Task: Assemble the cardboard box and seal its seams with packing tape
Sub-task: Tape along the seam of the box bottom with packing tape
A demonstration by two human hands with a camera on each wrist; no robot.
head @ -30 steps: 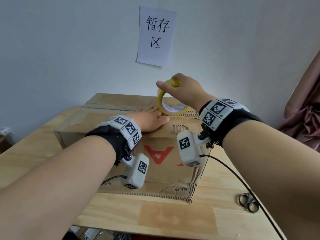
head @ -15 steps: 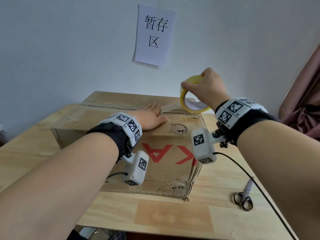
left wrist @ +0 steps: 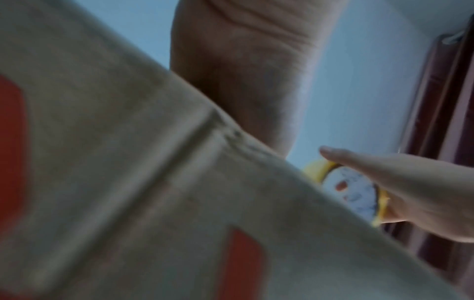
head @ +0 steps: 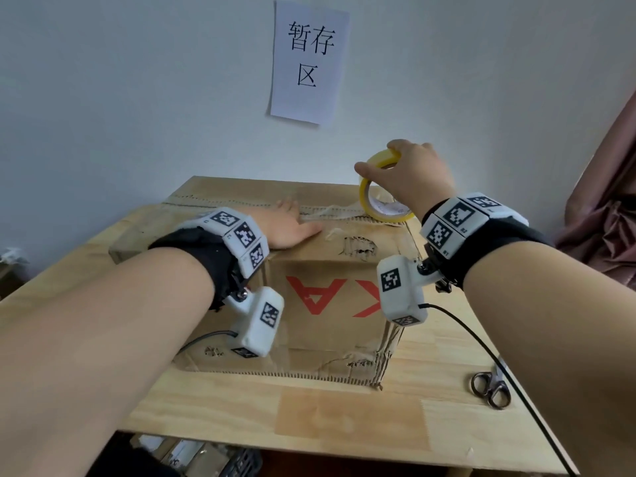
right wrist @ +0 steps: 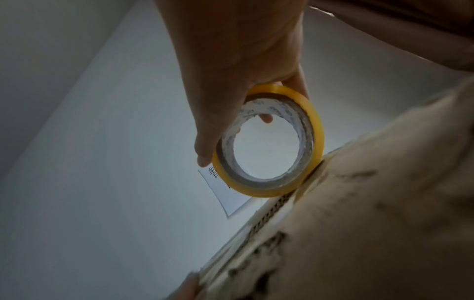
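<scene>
A worn cardboard box (head: 330, 304) with red letters stands on the wooden table (head: 344, 418), its top flaps folded down. My left hand (head: 292, 227) lies flat on the top beside the middle seam, fingers straight. My right hand (head: 409, 177) grips a yellow roll of packing tape (head: 370, 197) at the right end of the seam; the roll (right wrist: 269, 142) stands on edge and touches the box edge (right wrist: 372, 223). A clear strip of tape (head: 330, 213) runs along the seam from my left hand to the roll. The roll (left wrist: 351, 190) also shows in the left wrist view.
Scissors (head: 490, 390) lie on the table at the right of the box. A paper sign (head: 308, 60) hangs on the wall behind. A reddish curtain (head: 609, 208) is at the far right. Cables trail from both wrist cameras.
My right hand pulled the tape roll rightward along the seam from beside my left hand to the box's right end, laying out tape. The left hand stayed pressed on the top.
</scene>
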